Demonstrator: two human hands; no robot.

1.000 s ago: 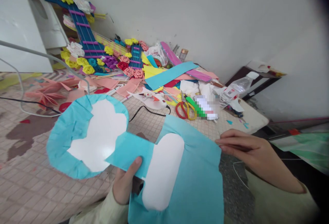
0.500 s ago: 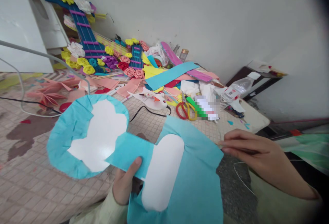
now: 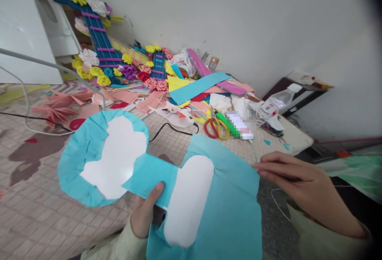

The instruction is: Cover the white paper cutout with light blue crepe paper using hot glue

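**White-ended card cutout lay over blue sheet at 5 o'clock**

A plain wall stretched across 12 o'clock, above a table with a tile-patterned top. The blue sheet spread from the middle of the view down to 5 o'clock, puckered near the top of the cutout's bare, rounded white end, which rested on it. From there the cutout ran through a blue-covered neck to a round end at 8 o'clock, where crumpled blue paper bordered an uneven white patch.

At 10 o'clock leaned a dark blue paper guitar with purple bars, paper flowers around it. The hands were apart. The right hand, at 4 o'clock, had its fingertips drawn close together at the sheet's corner — I cannot tell whether they gripped the paper. The left hand, at 7 o'clock, was clamped on the cutout's neck, thumb on top and fingers beneath.

A blue strip crossed the heap of papers near 12 o'clock, and a clear bottle tilted at 3 o'clock. Smaller things lay closer in: a white glue gun with a black cord at the centre, then scissors with one red and one yellow handle — just beyond it, toward 4 o'clock.
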